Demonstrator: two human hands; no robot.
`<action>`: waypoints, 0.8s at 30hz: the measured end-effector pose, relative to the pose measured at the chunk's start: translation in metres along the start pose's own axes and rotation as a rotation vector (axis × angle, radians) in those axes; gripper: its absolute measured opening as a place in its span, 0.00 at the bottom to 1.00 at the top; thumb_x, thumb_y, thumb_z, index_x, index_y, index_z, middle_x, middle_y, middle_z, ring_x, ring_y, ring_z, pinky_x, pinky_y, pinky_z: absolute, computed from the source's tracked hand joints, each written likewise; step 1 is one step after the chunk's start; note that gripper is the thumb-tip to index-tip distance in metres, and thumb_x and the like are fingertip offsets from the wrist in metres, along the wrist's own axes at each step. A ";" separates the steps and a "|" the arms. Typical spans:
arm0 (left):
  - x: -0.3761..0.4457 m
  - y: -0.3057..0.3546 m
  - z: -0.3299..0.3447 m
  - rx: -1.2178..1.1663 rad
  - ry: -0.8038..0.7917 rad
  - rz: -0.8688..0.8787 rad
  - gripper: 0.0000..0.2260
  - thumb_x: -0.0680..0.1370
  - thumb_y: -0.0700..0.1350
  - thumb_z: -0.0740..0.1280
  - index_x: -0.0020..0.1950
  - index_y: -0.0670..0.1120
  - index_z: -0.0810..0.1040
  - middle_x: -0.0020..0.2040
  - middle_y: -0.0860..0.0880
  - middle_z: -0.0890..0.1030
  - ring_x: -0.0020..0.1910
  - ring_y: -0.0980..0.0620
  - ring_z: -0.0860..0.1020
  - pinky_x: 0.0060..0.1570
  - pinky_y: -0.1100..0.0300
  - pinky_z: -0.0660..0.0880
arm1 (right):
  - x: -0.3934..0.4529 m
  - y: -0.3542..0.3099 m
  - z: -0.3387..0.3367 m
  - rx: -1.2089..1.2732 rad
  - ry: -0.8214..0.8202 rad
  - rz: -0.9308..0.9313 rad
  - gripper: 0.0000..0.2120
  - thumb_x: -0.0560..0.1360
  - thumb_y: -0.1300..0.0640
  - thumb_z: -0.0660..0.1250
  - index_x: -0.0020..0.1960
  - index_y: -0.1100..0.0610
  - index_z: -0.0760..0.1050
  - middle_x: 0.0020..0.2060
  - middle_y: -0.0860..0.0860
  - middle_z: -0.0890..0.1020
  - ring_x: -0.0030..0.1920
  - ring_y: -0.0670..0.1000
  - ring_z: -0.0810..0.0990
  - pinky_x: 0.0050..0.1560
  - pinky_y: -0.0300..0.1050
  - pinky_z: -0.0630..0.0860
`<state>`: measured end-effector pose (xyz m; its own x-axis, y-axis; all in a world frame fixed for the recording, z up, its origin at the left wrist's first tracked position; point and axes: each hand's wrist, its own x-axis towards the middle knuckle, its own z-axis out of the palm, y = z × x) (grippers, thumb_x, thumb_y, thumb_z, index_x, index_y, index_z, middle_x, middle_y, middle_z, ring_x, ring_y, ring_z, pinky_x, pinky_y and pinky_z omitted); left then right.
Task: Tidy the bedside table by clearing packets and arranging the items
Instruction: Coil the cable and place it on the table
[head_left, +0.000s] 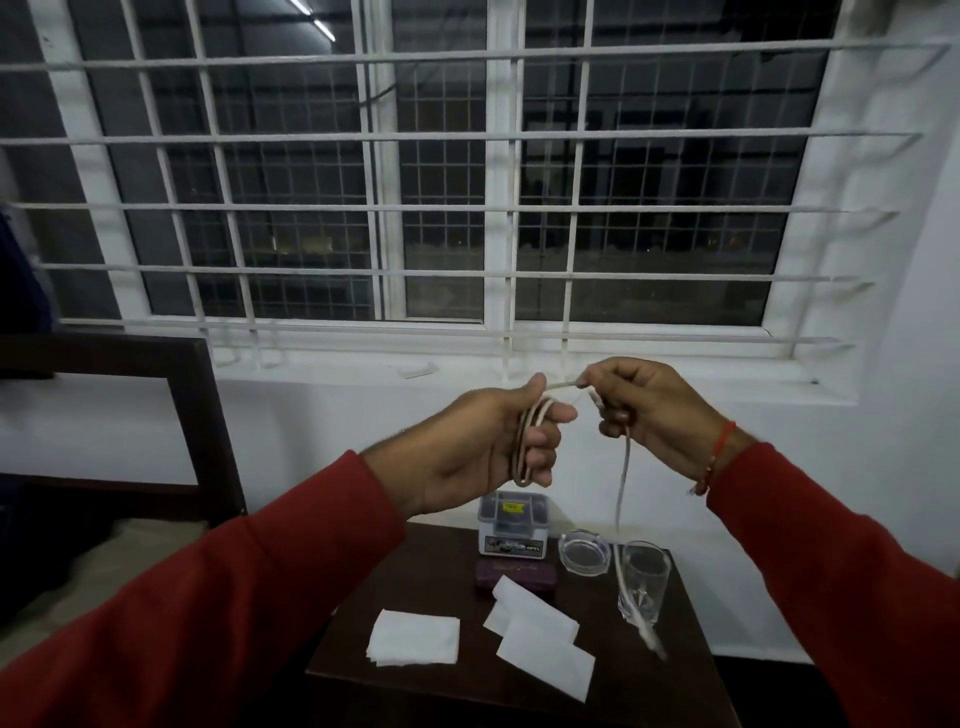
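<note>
Both hands are raised above the dark wooden bedside table (431, 587). My left hand (483, 447) is shut on several loops of a white cable (623, 467) wound around its fingers. My right hand (649, 410) pinches the same cable close by; the free end hangs down past a drinking glass (641, 582) to the table's right edge. On the table lie a folded white tissue stack (415, 636), two white paper packets (540, 639), a purple case (514, 574), a small plastic box (511, 525) and a glass ashtray (584, 551).
A barred window (441, 182) with a white sill fills the wall behind. A dark wooden bed frame (208, 415) stands to the left of the table. A white wall runs along the right.
</note>
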<state>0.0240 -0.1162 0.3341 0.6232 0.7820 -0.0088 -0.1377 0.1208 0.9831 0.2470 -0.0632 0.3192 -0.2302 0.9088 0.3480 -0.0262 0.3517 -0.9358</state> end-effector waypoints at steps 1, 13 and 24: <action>0.000 -0.002 0.001 0.030 0.043 -0.048 0.19 0.86 0.54 0.54 0.52 0.42 0.77 0.31 0.51 0.69 0.28 0.54 0.69 0.36 0.59 0.72 | -0.001 0.005 -0.004 0.026 0.050 -0.017 0.11 0.72 0.51 0.71 0.46 0.60 0.82 0.29 0.51 0.68 0.30 0.48 0.61 0.32 0.42 0.67; 0.007 -0.005 0.032 -0.300 -0.034 0.226 0.19 0.86 0.55 0.53 0.55 0.42 0.75 0.35 0.49 0.74 0.34 0.52 0.76 0.47 0.57 0.76 | -0.008 0.035 0.006 0.260 0.166 0.020 0.08 0.79 0.58 0.65 0.47 0.60 0.81 0.33 0.55 0.69 0.31 0.48 0.64 0.37 0.45 0.62; 0.031 -0.014 -0.018 0.953 0.358 0.496 0.26 0.84 0.61 0.48 0.52 0.46 0.79 0.42 0.47 0.85 0.45 0.51 0.84 0.56 0.46 0.79 | -0.037 -0.011 0.043 -0.412 -0.132 -0.109 0.06 0.77 0.57 0.70 0.48 0.59 0.83 0.22 0.45 0.73 0.24 0.40 0.67 0.27 0.35 0.67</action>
<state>0.0316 -0.0826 0.3163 0.3862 0.7625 0.5190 0.4299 -0.6466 0.6301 0.2142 -0.1107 0.3140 -0.3705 0.8343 0.4082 0.3268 0.5285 -0.7835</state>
